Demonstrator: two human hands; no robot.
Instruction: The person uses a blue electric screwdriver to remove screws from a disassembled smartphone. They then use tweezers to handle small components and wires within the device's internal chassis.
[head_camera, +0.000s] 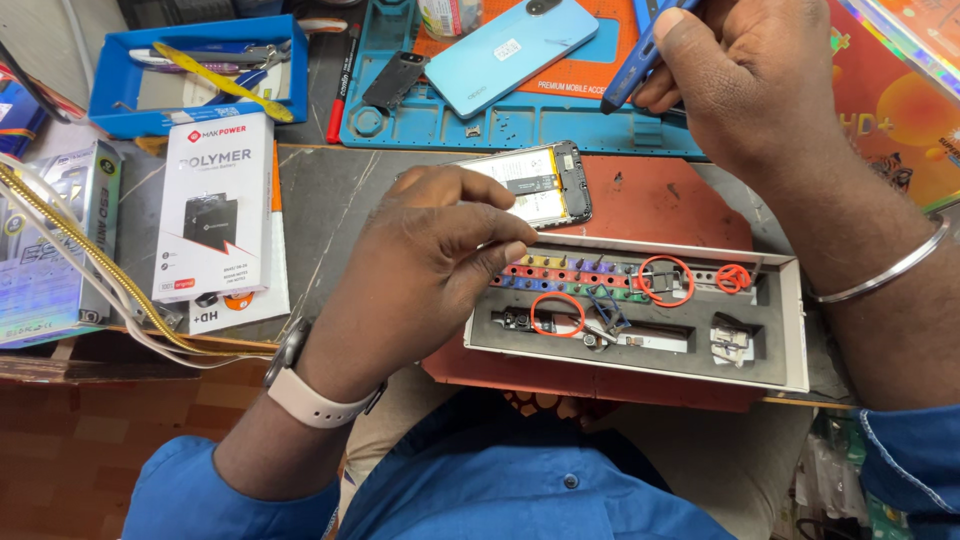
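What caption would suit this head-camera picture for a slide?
Left hand pinches over the coloured bits in a grey bit case while the right hand grips a blue screwdriver beside an opened phone.

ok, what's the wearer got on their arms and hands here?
Both arms bare-handed, no gloves. Left hand: a smartwatch with pale pinkish-white strap at the wrist. Right hand: a thin silver metal bangle round the wrist. Blue sleeves pushed up the forearms on both sides.

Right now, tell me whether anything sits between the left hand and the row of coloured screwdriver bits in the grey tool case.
Nothing visible does. The left hand hovers with pinched fingertips directly at the left end of the coloured screwdriver bits in the grey tool case. The opened phone lies behind the hand, and the red rubber bands sit further right.
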